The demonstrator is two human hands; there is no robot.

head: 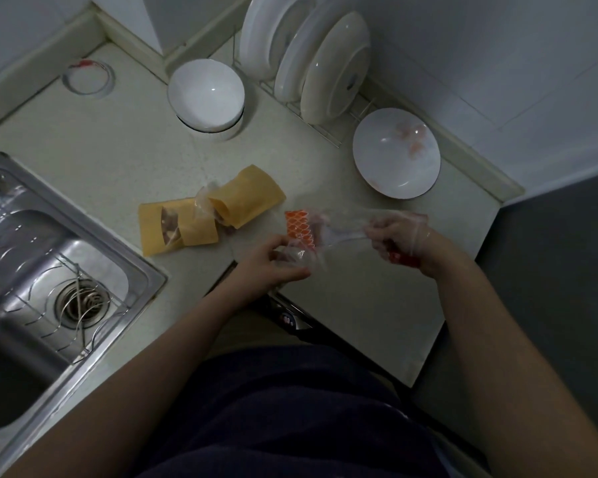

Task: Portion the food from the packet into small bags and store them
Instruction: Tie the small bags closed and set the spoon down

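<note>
A clear plastic bag with an orange patterned panel [300,228] is stretched over the counter between both hands. My left hand [273,265], bare, pinches its near end. My right hand [399,238], in a thin clear glove, pulls the twisted other end. Something pinkish sits inside the bag by the orange panel. Two yellow packets [178,227] lie to the left, one with a clear window showing food, the other [244,196] curled with crumpled clear plastic beside it. A white plate [396,155] with pink smears stands at the right.
A steel sink [49,270] with a wire rack fills the left. A white bowl [206,94] and a dish rack holding white plates [311,60] stand at the back. A tape ring [88,77] lies far left. The counter edge [425,339] drops off at right.
</note>
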